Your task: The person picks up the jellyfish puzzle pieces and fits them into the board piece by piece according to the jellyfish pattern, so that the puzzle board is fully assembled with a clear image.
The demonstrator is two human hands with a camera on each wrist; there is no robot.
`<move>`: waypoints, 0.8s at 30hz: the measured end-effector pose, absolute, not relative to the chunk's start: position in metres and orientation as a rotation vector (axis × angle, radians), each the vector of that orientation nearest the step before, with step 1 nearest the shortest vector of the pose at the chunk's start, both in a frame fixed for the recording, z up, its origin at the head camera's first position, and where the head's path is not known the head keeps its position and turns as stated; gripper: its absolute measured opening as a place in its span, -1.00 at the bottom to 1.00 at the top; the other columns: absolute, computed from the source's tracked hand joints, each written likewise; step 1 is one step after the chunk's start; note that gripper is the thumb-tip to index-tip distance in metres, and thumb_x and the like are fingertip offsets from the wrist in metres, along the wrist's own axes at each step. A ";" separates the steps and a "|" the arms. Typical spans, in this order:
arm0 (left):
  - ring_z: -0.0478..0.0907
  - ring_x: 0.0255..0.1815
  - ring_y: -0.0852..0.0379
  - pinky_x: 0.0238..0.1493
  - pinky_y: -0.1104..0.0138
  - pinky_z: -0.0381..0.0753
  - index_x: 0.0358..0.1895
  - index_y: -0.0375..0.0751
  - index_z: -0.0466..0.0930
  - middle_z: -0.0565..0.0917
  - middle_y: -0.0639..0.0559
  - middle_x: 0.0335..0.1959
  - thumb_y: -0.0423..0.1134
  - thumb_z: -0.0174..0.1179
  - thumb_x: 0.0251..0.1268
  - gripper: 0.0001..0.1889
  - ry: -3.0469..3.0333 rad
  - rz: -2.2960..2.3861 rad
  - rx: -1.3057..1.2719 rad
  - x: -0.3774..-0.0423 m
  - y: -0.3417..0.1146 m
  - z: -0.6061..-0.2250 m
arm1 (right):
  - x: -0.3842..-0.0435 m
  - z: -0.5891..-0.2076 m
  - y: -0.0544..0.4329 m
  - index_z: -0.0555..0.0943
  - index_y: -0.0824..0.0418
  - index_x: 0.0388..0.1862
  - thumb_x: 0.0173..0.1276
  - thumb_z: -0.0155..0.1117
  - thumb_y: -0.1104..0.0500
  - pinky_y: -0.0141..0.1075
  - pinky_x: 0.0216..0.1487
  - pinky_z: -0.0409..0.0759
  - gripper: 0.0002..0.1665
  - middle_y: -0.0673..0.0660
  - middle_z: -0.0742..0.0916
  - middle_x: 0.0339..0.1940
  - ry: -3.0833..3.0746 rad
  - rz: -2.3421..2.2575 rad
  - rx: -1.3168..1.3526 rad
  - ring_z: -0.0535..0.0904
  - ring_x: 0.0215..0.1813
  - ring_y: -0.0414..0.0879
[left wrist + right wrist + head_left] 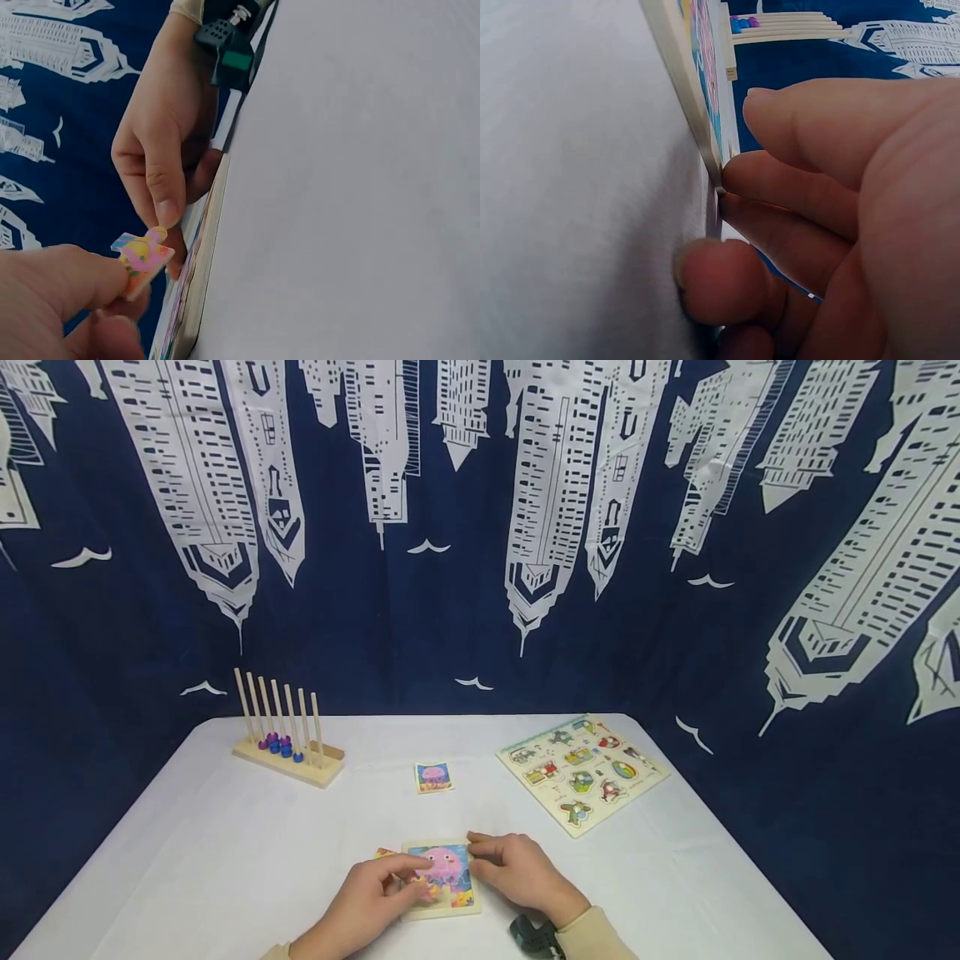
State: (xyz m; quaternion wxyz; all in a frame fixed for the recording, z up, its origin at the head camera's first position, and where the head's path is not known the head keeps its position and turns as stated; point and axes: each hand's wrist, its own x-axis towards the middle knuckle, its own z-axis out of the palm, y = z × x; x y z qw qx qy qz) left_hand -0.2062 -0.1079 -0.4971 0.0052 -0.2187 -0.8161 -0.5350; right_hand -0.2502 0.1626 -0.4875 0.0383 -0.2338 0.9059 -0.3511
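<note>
A small square puzzle board (pixel 463 912) with a pink octopus picture lies flat on the table near the person. Above its lower left part, the left hand (pixel 369 893) pinches a small jigsaw piece (pixel 142 259) between thumb and fingers; pink, yellow and orange show on the piece. At the board's right side, the right hand (pixel 517 870) rests its fingertips (pixel 739 174) against the edge near the far corner. Its thumb stands apart from the fingers in the right wrist view. Partly hidden behind the left hand is a red and orange piece (pixel 385 852).
A small octopus picture card (pixel 433 778) lies beyond the board. Far left stands a wooden peg rack (pixel 288 764) with blue and purple beads. A large picture puzzle board (pixel 581 777) lies at the right on the white table (pixel 247 860). A dark skyline curtain (pixel 450 610) hangs behind.
</note>
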 end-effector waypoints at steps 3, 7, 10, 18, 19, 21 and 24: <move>0.30 -0.70 0.46 -0.65 0.47 0.38 -0.13 0.04 0.78 0.75 0.27 -0.39 0.02 0.44 0.27 -0.78 -2.556 -1.597 -0.713 -0.208 -0.105 -0.501 | -0.251 -0.487 0.162 0.73 0.11 0.18 0.45 0.33 -0.04 0.10 0.43 0.42 -0.58 -0.05 0.69 0.32 2.782 -1.073 -0.716 0.56 0.41 0.04; 0.37 -0.68 0.47 -0.63 0.46 0.45 -0.26 0.09 0.75 0.73 0.34 -0.45 0.01 0.45 0.25 -0.85 -2.554 -1.513 -0.774 -0.210 -0.102 -0.505 | -0.251 -0.486 0.162 0.73 0.10 0.18 0.45 0.33 -0.06 0.10 0.43 0.41 -0.57 -0.05 0.69 0.32 2.781 -1.064 -0.714 0.56 0.41 0.04; 0.36 -0.66 0.47 -0.62 0.46 0.45 -0.29 0.12 0.75 0.71 0.37 -0.45 -0.03 0.44 0.28 -0.90 -2.555 -1.445 -0.806 -0.210 -0.100 -0.507 | -0.251 -0.485 0.162 0.73 0.09 0.18 0.45 0.33 -0.06 0.10 0.43 0.41 -0.58 -0.04 0.69 0.32 2.779 -1.061 -0.713 0.56 0.42 0.03; 0.32 -0.69 0.46 -0.64 0.47 0.36 -0.26 0.17 0.77 0.73 0.41 -0.42 0.03 0.44 0.26 -0.89 -2.622 -1.409 -0.777 -0.208 -0.095 -0.503 | -0.252 -0.487 0.163 0.74 0.09 0.18 0.45 0.33 -0.06 0.10 0.43 0.41 -0.58 -0.04 0.69 0.32 2.783 -1.066 -0.718 0.56 0.42 0.04; 0.32 -0.69 0.46 -0.65 0.48 0.35 -0.24 0.15 0.77 0.73 0.40 -0.42 0.03 0.43 0.27 -0.87 -2.626 -1.403 -0.776 -0.208 -0.095 -0.503 | -0.251 -0.488 0.163 0.74 0.09 0.18 0.45 0.33 -0.06 0.10 0.43 0.41 -0.58 -0.04 0.69 0.32 2.783 -1.067 -0.718 0.56 0.42 0.04; 0.31 -0.70 0.46 -0.66 0.48 0.34 -0.21 0.12 0.77 0.74 0.39 -0.42 0.02 0.44 0.27 -0.86 -2.622 -1.389 -0.780 -0.207 -0.095 -0.502 | -0.252 -0.489 0.163 0.74 0.09 0.18 0.45 0.33 -0.06 0.10 0.43 0.41 -0.58 -0.04 0.69 0.32 2.785 -1.068 -0.719 0.56 0.41 0.05; 0.31 -0.68 0.46 -0.64 0.47 0.35 -0.20 0.11 0.78 0.76 0.38 -0.40 0.02 0.44 0.26 -0.85 -2.620 -1.388 -0.785 -0.208 -0.095 -0.502 | -0.252 -0.489 0.163 0.74 0.09 0.18 0.45 0.33 -0.06 0.09 0.43 0.41 -0.58 -0.04 0.69 0.32 2.783 -1.075 -0.719 0.56 0.41 0.04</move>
